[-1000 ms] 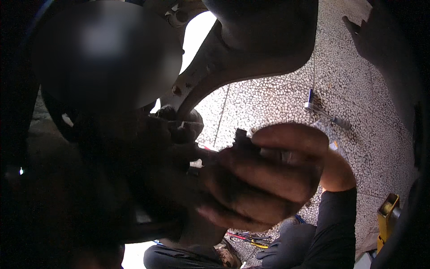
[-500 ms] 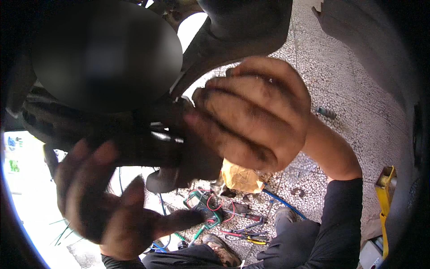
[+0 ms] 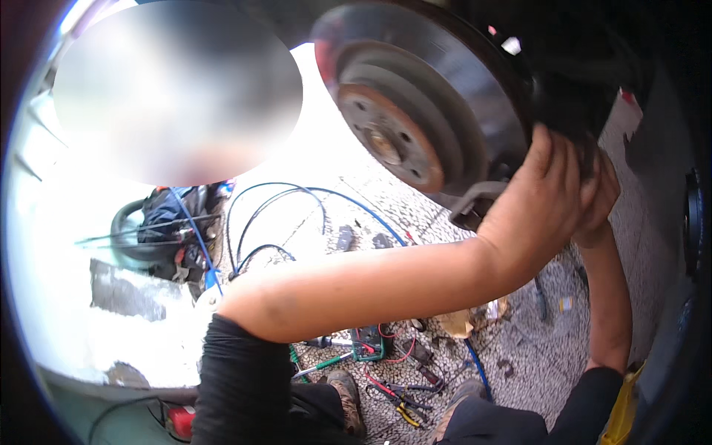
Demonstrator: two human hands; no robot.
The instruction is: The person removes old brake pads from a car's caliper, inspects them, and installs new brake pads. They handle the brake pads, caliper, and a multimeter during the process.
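Observation:
A brake disc (image 3: pixel 452 59) with a rusty hub face (image 3: pixel 386 137) hangs at the upper right. At its lower edge sits a dark metal bracket (image 3: pixel 478 204). My left hand (image 3: pixel 538 189) reaches across from the left, beside the bracket and behind the disc's edge. Its fingers curl upward round something dark; their tips are partly lost in shadow. Close against it, my right hand (image 3: pixel 599 196) comes up from the lower right. The right fingers bend in at the same dark spot, half covered by the left hand. What both grip is hidden.
On the speckled floor lie a green multimeter (image 3: pixel 367 343) with red leads, pliers (image 3: pixel 406 415), blue hoses (image 3: pixel 363 199) and a brown paper piece (image 3: pixel 454 323). A dark bag (image 3: pixel 174 215) lies at the left. Yellow strapping (image 3: pixel 621 408) stands at lower right. A blurred patch covers the upper left.
My view has swung, bringing the disc face into sight. My left hand has moved from the lower left to the right, beside my right hand. The right hand now sits farther right.

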